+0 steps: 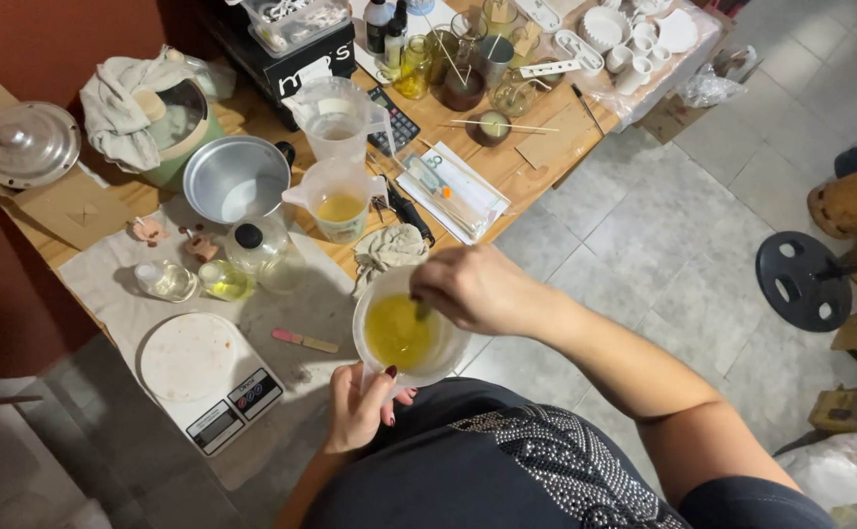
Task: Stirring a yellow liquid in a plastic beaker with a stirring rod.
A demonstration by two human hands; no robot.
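Observation:
My left hand (358, 407) grips the near side of a clear plastic measuring jug (374, 294) that holds yellow liquid (396, 333), close to my body at the table's front edge. Over the jug's right rim, my right hand (472, 287) pinches a thin stirring tool whose tip dips into the liquid; the tool itself is mostly hidden by my fingers. A crumpled cloth (389, 249) lies on the table just behind the jug.
A kitchen scale (208, 377) with a white plate sits to the left. A metal pot (235, 179), two plastic jugs (340, 201), small bottles (264, 253), jars, a calculator (397, 120) and white moulds (614, 34) crowd the wooden table. Tiled floor lies right, with a black weight disc (801, 281).

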